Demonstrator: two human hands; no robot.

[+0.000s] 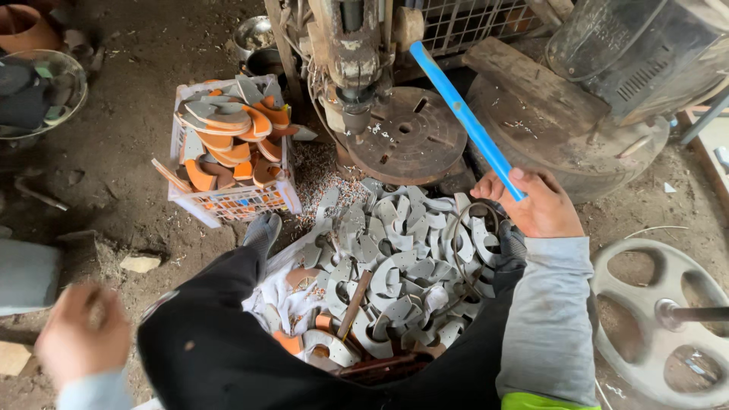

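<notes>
soft, even daylight lit the scene, brighter toward the upper right, with faint shadows and no harsh glare. the left hand (82, 334) was smeared by motion blur; the centre stayed sharp, edges bowed slightly.

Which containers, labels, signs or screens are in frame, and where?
No labels, signs or screens show.
White plastic crate: left of the drill press, latticed walls, full of orange and grey curved pieces.
Glass bowl: far left, round, clear.
Right hand grips a blue handle; left hand is blurred.
</notes>
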